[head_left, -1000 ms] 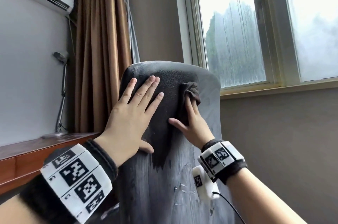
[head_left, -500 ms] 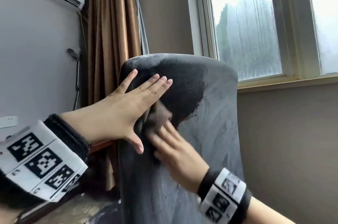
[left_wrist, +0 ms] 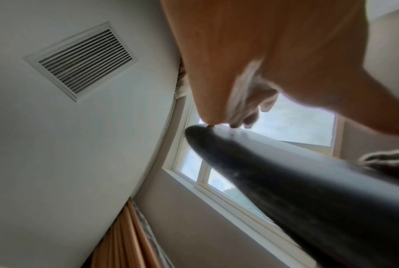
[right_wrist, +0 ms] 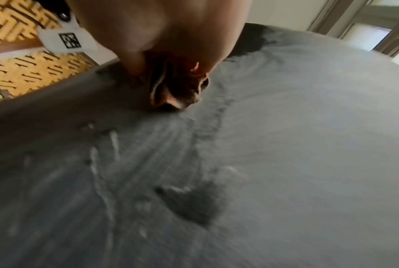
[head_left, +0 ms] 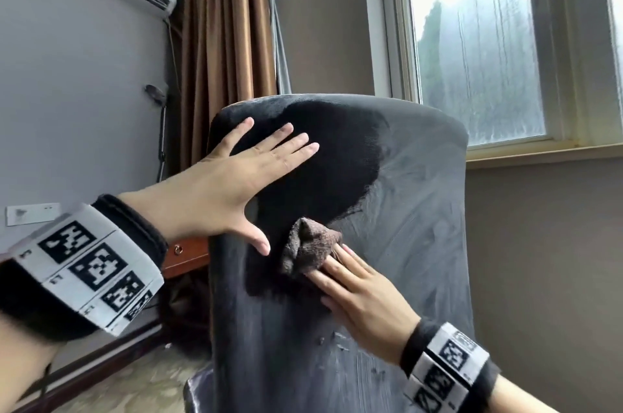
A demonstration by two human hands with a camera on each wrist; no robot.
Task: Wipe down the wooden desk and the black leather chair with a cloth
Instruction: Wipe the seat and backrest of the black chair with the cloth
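At far left we see the wooden desk — only a strip of it, behind the chair's edge. Our left hand lies flat on the upper left of the chair back, fingers straight and spread, holding nothing. Under and beside it the leather is wiped dark; the rest, to the right, is grey and streaked. Just below the left thumb, our right hand presses the brown cloth against the chair back — bunched under the fingertips, fingers nearly straight rather than curled round it.
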